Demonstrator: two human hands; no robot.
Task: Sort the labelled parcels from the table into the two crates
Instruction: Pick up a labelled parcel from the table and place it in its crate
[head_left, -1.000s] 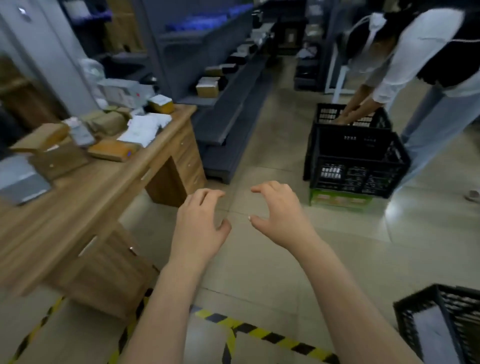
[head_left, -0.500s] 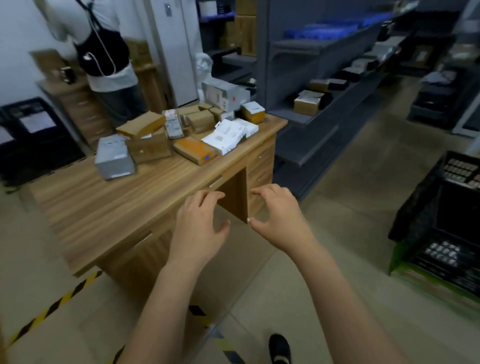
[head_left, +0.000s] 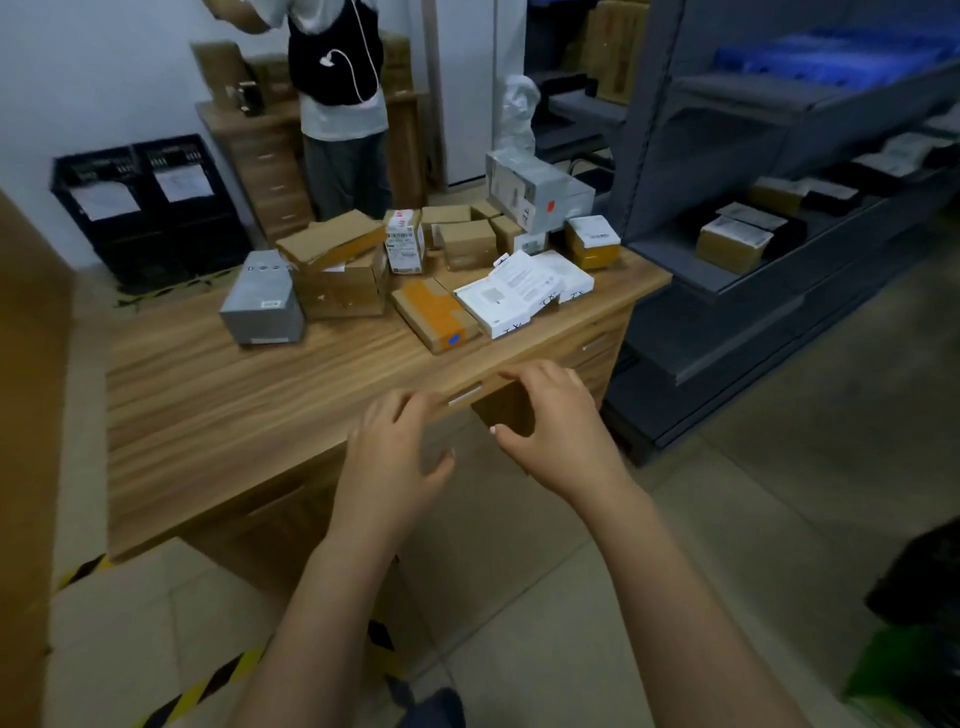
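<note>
Looks like a warehouse stockroom or parcel-sorting room. Shown by long grey metal shelving (head_left: 753, 98) loaded with boxed goods (head_left: 732, 244), a wooden desk (head_left: 234, 415) heaped with labelled cardboard parcels (head_left: 467, 244), paper-tagged black plastic crates (head_left: 171, 234) against the wall, and yellow-and-black hazard tape (head_left: 202, 686) on the tiled floor (head_left: 727, 519).

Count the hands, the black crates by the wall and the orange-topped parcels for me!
2 hands: left hand, right hand
2 black crates by the wall
1 orange-topped parcel
Total: 5
</note>
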